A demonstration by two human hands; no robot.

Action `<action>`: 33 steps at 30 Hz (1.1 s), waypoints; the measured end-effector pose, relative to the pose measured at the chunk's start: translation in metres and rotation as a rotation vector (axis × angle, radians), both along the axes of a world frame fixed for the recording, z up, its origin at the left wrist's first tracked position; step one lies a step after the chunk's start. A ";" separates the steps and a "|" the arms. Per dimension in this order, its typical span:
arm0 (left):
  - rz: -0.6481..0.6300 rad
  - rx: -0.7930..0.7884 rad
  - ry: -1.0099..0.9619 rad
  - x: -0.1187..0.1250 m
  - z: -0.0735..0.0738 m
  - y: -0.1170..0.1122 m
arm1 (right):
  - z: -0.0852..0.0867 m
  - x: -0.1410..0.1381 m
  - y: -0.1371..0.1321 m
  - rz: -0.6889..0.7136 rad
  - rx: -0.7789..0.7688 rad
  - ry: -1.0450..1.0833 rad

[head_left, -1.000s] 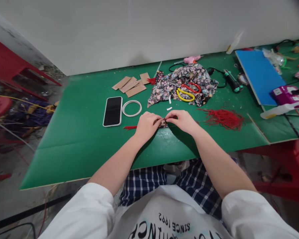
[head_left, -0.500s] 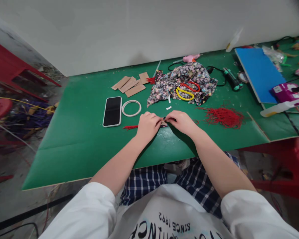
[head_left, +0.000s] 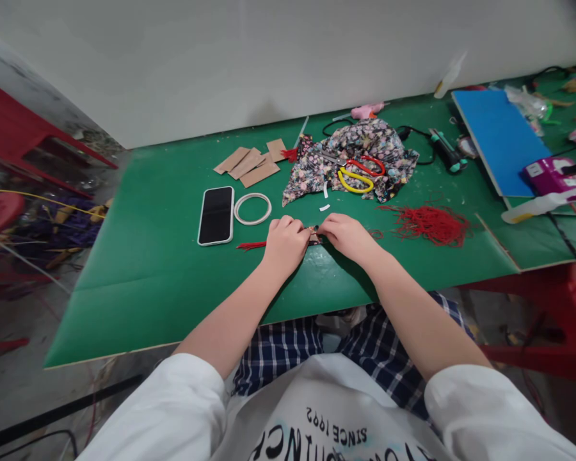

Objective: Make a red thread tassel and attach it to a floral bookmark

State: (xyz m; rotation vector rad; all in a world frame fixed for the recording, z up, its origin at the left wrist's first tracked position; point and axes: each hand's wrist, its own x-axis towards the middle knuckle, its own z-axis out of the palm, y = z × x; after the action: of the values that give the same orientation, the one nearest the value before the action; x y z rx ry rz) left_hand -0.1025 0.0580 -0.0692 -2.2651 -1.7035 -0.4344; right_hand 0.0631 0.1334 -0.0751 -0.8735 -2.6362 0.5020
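Both my hands meet over a small piece of cardboard edged with floral fabric (head_left: 315,239), lying on the green table. My left hand (head_left: 287,244) is closed on its left part, its fingertips pressing down. A red tassel (head_left: 251,246) sticks out to the left from beneath that hand. On the other side, my right hand (head_left: 346,235) pinches the dark fabric edge at the upper right of the piece. My fingers hide most of the piece.
Left of my hands lie a phone (head_left: 216,216) and a white ring (head_left: 237,210). Behind are cardboard pieces (head_left: 260,173), floral cloth (head_left: 312,173) and scissors (head_left: 358,181). Red threads (head_left: 434,225) lie to the right, near a blue board (head_left: 499,141) and a purple device (head_left: 552,177).
My right fingertips have shifted slightly at the fabric edge, and my left fingers have curled a little more over the piece. Everything else on the table stays put.
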 end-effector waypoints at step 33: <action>-0.503 -0.206 0.204 -0.014 0.009 0.027 | 0.006 0.015 0.005 -0.183 -0.178 0.254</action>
State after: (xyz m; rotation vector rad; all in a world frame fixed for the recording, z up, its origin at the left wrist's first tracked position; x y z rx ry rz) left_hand -0.1164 0.0845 -0.0602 -2.7772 -1.1145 -0.1171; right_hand 0.0783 0.1389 -0.0693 -1.0188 -2.2835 0.7540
